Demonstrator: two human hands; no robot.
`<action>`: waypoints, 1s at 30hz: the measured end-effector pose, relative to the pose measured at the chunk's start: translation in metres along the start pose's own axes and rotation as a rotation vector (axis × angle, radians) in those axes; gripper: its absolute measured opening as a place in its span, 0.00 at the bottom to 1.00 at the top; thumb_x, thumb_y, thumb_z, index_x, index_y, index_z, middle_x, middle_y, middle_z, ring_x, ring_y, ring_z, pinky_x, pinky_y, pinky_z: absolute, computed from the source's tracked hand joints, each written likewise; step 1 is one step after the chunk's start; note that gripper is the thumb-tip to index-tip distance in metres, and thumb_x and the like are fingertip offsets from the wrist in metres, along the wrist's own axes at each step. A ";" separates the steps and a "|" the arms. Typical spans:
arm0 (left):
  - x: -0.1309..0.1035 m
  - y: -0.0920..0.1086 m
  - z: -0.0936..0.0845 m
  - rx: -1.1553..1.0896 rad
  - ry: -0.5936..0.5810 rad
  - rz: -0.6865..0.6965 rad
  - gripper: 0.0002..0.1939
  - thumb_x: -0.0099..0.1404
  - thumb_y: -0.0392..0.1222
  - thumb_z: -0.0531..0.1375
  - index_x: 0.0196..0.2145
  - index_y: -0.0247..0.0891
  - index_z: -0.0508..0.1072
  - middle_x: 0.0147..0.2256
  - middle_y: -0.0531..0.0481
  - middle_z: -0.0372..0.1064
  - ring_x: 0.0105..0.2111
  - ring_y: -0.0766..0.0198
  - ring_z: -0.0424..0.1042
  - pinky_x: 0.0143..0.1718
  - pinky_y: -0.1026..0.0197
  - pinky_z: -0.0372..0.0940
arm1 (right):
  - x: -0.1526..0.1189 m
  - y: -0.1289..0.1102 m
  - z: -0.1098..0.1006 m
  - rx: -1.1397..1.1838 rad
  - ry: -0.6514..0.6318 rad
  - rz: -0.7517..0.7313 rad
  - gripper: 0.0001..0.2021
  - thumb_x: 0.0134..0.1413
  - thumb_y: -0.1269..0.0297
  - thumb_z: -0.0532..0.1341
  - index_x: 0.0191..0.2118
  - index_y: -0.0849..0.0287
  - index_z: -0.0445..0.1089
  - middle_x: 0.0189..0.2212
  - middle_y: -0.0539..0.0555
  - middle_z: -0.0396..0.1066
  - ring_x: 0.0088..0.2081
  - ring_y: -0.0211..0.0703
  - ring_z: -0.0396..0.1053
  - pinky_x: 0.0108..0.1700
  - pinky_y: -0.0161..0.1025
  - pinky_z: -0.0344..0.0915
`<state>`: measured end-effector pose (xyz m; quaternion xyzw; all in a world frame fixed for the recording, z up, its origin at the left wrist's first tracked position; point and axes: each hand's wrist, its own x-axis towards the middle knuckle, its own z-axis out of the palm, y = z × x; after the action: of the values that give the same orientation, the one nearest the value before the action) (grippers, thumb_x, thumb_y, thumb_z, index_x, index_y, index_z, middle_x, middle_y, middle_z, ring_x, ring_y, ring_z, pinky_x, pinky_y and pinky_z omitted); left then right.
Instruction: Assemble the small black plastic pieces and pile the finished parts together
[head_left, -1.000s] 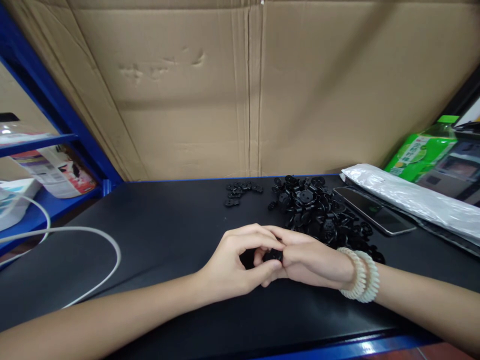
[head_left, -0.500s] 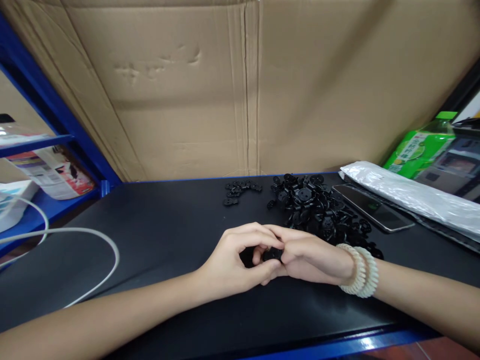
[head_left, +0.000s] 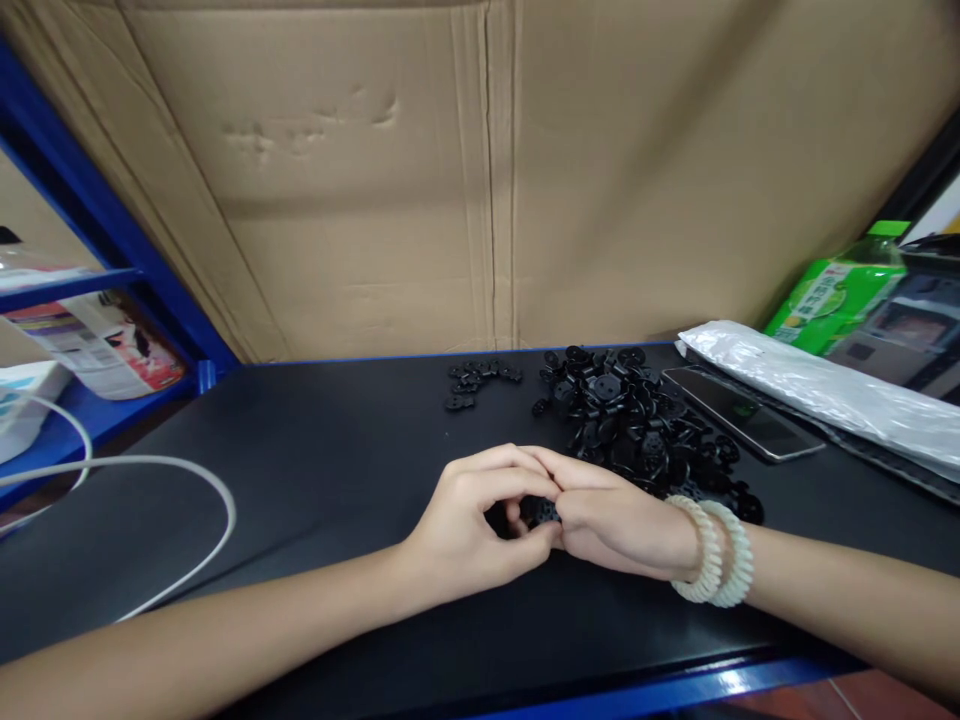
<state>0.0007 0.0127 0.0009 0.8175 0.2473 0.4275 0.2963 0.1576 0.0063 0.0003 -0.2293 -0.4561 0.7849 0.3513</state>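
Observation:
Above the black table, my left hand (head_left: 480,515) and my right hand (head_left: 611,515) meet, both closed around a small black plastic part (head_left: 543,511). Only a piece of that part shows, through the gap between my left thumb and index finger; the fingers cover the rest. Two coiled pale bands (head_left: 716,552) circle my right wrist. Behind my right hand spreads a heap of similar black plastic parts (head_left: 615,410), many with round discs. Farther left, a small group of black parts (head_left: 472,380) lies near the back edge.
A phone (head_left: 742,410) lies right of the heap, beside a white plastic package (head_left: 817,380). A green-labelled bottle (head_left: 832,295) stands behind it. Cardboard (head_left: 360,200) walls off the back. On the left, a white cable (head_left: 217,490) loops over the table (head_left: 315,440) near a blue shelf (head_left: 127,410).
The black part has turned slightly between my fingers, showing a more textured face. My right wrist has shifted a little left and down. The view has moved slightly.

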 end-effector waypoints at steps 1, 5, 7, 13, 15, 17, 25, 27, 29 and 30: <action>0.000 -0.001 0.001 0.005 0.008 0.009 0.12 0.50 0.27 0.62 0.33 0.35 0.78 0.34 0.46 0.72 0.20 0.73 0.62 0.21 0.69 0.65 | 0.000 0.001 0.001 0.005 0.005 -0.013 0.22 0.34 0.81 0.52 0.40 0.59 0.66 0.32 0.48 0.64 0.35 0.36 0.63 0.38 0.36 0.59; -0.001 -0.003 0.001 0.019 0.036 0.038 0.11 0.49 0.26 0.62 0.32 0.33 0.79 0.34 0.44 0.74 0.22 0.70 0.66 0.20 0.69 0.66 | 0.001 0.000 0.004 0.015 0.026 -0.043 0.22 0.34 0.81 0.53 0.39 0.59 0.67 0.33 0.49 0.65 0.35 0.37 0.62 0.39 0.36 0.58; -0.002 -0.003 0.001 0.024 0.047 0.046 0.09 0.50 0.26 0.63 0.31 0.32 0.79 0.33 0.44 0.75 0.22 0.69 0.68 0.20 0.69 0.67 | 0.001 0.000 0.006 0.021 0.033 -0.044 0.24 0.34 0.81 0.53 0.41 0.60 0.68 0.33 0.49 0.67 0.36 0.37 0.62 0.40 0.37 0.58; -0.001 -0.004 -0.001 0.084 0.080 0.121 0.07 0.53 0.28 0.64 0.30 0.34 0.79 0.31 0.45 0.77 0.26 0.65 0.75 0.24 0.69 0.72 | 0.000 0.006 0.004 0.131 0.131 -0.029 0.31 0.35 0.80 0.56 0.51 0.58 0.65 0.43 0.53 0.71 0.41 0.39 0.66 0.47 0.40 0.59; -0.001 -0.004 -0.003 0.116 0.098 0.148 0.07 0.53 0.28 0.65 0.30 0.35 0.79 0.31 0.46 0.78 0.27 0.64 0.76 0.25 0.68 0.72 | 0.000 0.007 0.003 0.145 0.134 -0.036 0.32 0.36 0.79 0.57 0.53 0.58 0.63 0.43 0.53 0.71 0.43 0.40 0.67 0.51 0.42 0.58; 0.000 -0.003 -0.004 0.146 0.110 0.179 0.06 0.53 0.28 0.65 0.29 0.36 0.79 0.31 0.46 0.78 0.27 0.64 0.77 0.26 0.68 0.73 | -0.001 0.007 0.004 0.157 0.127 -0.037 0.33 0.36 0.79 0.57 0.54 0.58 0.62 0.42 0.53 0.71 0.46 0.41 0.67 0.54 0.43 0.56; -0.001 -0.004 -0.004 0.213 0.184 0.290 0.06 0.57 0.27 0.63 0.28 0.36 0.76 0.29 0.48 0.77 0.31 0.63 0.78 0.35 0.66 0.73 | -0.002 0.004 0.019 0.224 0.181 -0.070 0.33 0.38 0.78 0.57 0.56 0.60 0.60 0.35 0.51 0.71 0.37 0.37 0.67 0.47 0.38 0.59; 0.000 -0.004 -0.005 0.204 0.233 0.214 0.06 0.58 0.27 0.62 0.27 0.35 0.75 0.28 0.48 0.76 0.29 0.64 0.76 0.32 0.66 0.72 | -0.001 0.004 0.022 0.225 0.211 -0.081 0.33 0.37 0.79 0.56 0.56 0.61 0.60 0.33 0.51 0.70 0.30 0.35 0.64 0.39 0.36 0.60; 0.000 -0.005 -0.006 0.175 0.275 0.134 0.06 0.57 0.26 0.62 0.26 0.34 0.73 0.27 0.48 0.73 0.27 0.65 0.73 0.27 0.66 0.70 | 0.000 0.004 0.023 0.225 0.237 -0.091 0.33 0.37 0.80 0.55 0.55 0.62 0.60 0.32 0.51 0.70 0.28 0.34 0.62 0.37 0.36 0.59; 0.000 -0.005 -0.006 0.153 0.290 0.101 0.07 0.57 0.26 0.61 0.26 0.34 0.73 0.27 0.48 0.72 0.26 0.66 0.72 0.26 0.67 0.69 | 0.000 0.005 0.023 0.224 0.239 -0.094 0.33 0.37 0.80 0.55 0.56 0.62 0.59 0.33 0.51 0.70 0.29 0.35 0.62 0.38 0.37 0.60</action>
<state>-0.0048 0.0180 0.0001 0.7788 0.2779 0.5352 0.1725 0.1401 -0.0078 0.0074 -0.2587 -0.3312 0.7806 0.4626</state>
